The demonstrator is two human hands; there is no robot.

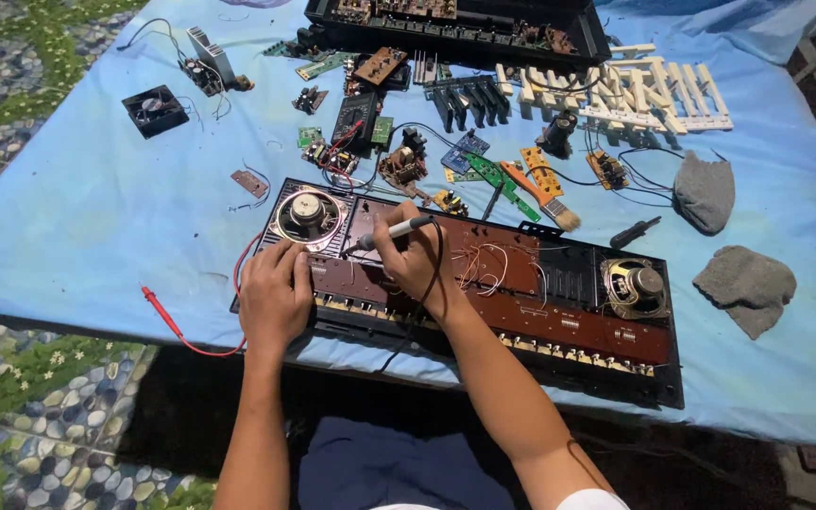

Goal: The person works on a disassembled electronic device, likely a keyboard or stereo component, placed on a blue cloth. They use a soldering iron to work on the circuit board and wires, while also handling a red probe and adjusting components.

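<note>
An opened electronic keyboard chassis (559,321) lies on the blue cloth, its brown circuit boards and a round speaker at each end exposed. My right hand (415,260) grips a soldering iron (391,230) like a pen, tip pointing left onto the board beside the left speaker (308,215). Its black cord loops over my wrist toward me. My left hand (276,293) rests flat on the chassis's left end, just below that speaker, fingers pressing on the board edge.
A red multimeter probe (158,312) lies left of the chassis. Beyond it are a multimeter (355,118), small circuit boards, a brush (542,196), a fan (154,110), black and white keys (616,93), another keyboard shell (455,28), and two grey rags (746,285).
</note>
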